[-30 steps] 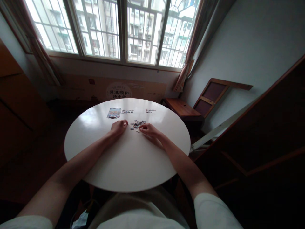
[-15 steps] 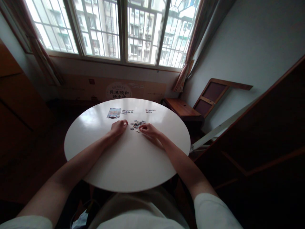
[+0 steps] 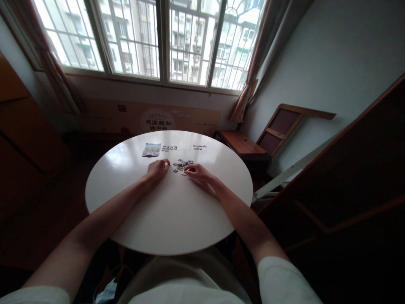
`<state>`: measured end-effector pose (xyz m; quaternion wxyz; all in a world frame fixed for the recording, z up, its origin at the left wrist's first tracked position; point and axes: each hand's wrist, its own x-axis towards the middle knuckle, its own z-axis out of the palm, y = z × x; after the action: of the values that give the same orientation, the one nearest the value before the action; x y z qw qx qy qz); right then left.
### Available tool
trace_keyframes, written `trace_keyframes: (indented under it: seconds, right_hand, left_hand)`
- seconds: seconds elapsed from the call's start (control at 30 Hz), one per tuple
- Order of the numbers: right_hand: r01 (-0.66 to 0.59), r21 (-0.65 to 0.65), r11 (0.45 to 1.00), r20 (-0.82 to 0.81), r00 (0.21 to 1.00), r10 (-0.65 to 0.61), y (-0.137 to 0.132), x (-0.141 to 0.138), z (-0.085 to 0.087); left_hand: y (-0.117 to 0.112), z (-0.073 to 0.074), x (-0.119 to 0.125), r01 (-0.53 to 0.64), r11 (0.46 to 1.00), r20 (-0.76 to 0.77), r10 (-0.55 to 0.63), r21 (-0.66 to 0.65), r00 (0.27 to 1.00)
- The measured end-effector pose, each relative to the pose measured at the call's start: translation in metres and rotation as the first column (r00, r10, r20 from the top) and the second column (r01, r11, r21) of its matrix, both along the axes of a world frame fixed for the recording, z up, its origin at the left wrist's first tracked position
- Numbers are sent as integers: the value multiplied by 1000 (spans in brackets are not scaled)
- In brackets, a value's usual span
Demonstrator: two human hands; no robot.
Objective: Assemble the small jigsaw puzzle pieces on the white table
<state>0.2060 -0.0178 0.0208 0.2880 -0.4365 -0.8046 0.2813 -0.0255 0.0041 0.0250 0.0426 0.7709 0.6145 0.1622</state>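
Note:
A loose heap of jigsaw pieces point(image 3: 182, 164) lies on the white round table point(image 3: 171, 211). Just left of the heap rests my left hand point(image 3: 158, 169), its fingers curled in; whatever they may hold is too small to make out. On the heap's right edge sits my right hand point(image 3: 198, 172), thumb and fingertips pinched together at a jigsaw piece. Beyond my left hand is a small picture sheet point(image 3: 151, 150), with a group of jigsaw pieces point(image 3: 169, 148) beside it. Farther right, rows of more jigsaw pieces point(image 3: 199, 147) lie flat.
Behind the table, a long printed cardboard panel point(image 3: 202, 120) stands under the barred window point(image 3: 190, 42). To the right are a wooden stool or bench point(image 3: 242, 142) and a wooden frame point(image 3: 278, 126) leaning at the wall. A dark wooden panel point(image 3: 348, 190) fills the near right.

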Motion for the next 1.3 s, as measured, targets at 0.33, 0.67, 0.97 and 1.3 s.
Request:
trace_keyframes:
  seconds: [0.33, 0.67, 0.97, 1.3]
  right_hand:
    - [7, 18, 1000, 13, 1000, -7, 1, 0, -1]
    - [2, 16, 1000, 15, 1000, -2, 3, 1, -3]
    - [-5, 22, 1000, 10, 1000, 5, 2, 0, -1]
    - [-3, 8, 1000, -5, 1000, 3, 3, 1, -4]
  left_hand:
    - [1, -1, -1, 21, 1000, 7, -21, 12, 1000]
    - [2, -2, -2, 27, 1000, 11, -28, 15, 1000]
    - [1, -2, -2, 33, 999, 1, -33, 16, 999]
    - [1, -2, -2, 29, 999, 3, -29, 22, 1000]
